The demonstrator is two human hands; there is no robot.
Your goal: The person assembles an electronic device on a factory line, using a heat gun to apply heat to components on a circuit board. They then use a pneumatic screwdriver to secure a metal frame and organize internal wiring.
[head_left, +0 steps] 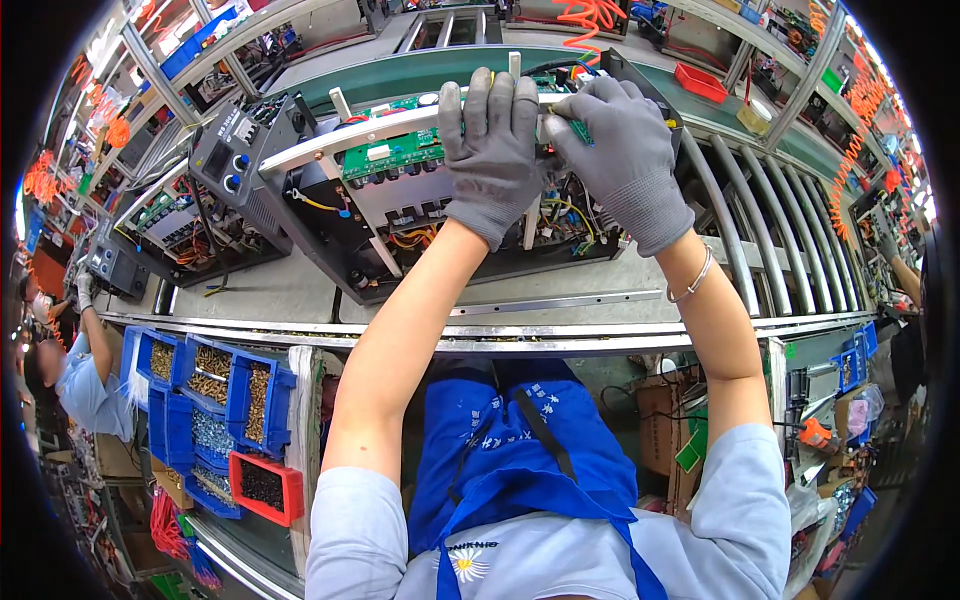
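An opened machine housing (365, 262) with bare electronics lies on the bench in front of me. Along its upper side runs a pale metal bar (385, 130), with a green circuit board (400, 152) just below it. My left hand (490, 150), in a grey glove, lies over the bar with its fingers stretched out. To its right my right hand (625, 150), gloved too, has its fingers bent and its thumb close to the bar's right end. It appears to pinch the bar there, though the palm side is hidden. Coloured wires (410, 238) show inside the housing.
A second open machine (180, 225) with a knobbed panel stands to the left. A thin metal strip (570, 302) lies near the bench edge. Blue bins (262, 400) of screws and a red bin (265, 487) are lower left. Rollers (775, 225) run right; a co-worker (95, 370) is left.
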